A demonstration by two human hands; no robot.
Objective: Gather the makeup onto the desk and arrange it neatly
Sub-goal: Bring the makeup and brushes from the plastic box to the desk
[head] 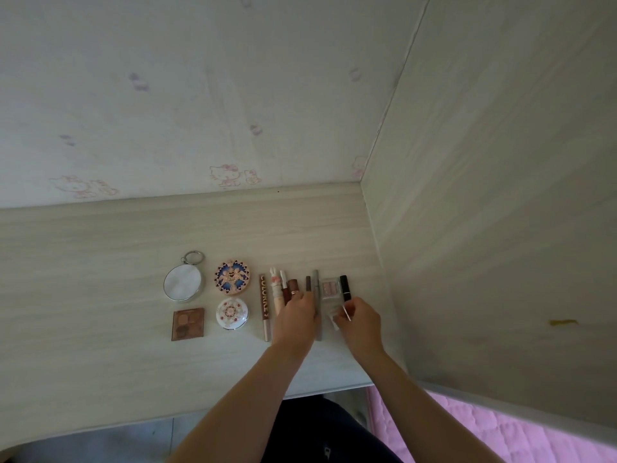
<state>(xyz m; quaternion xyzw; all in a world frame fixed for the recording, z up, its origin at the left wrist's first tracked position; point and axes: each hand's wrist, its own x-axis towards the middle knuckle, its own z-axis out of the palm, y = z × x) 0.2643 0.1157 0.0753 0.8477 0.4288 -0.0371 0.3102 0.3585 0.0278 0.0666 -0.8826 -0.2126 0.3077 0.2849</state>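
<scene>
The makeup lies in a neat row on the pale wooden surface (pixel 100 248), close to the right corner. The left hand (pixel 297 317) rests on the thin tubes in the middle of the row; its fingers look almost straight, and whether they grip anything cannot be told. The right hand (pixel 359 320) pinches a thin stick (pixel 345 312) over the clear palette (pixel 330 295), just beside the black lipstick (pixel 345 287).

The tubes lie very close together, so a small push from the left hand could roll one and break the line. The black lipstick could also be knocked by the right hand.

One long brown tube (pixel 264 307) carries large letters that seem to read "COLORKEY". The two round compacts (pixel 232 279) have only decoration, with no readable words.
</scene>
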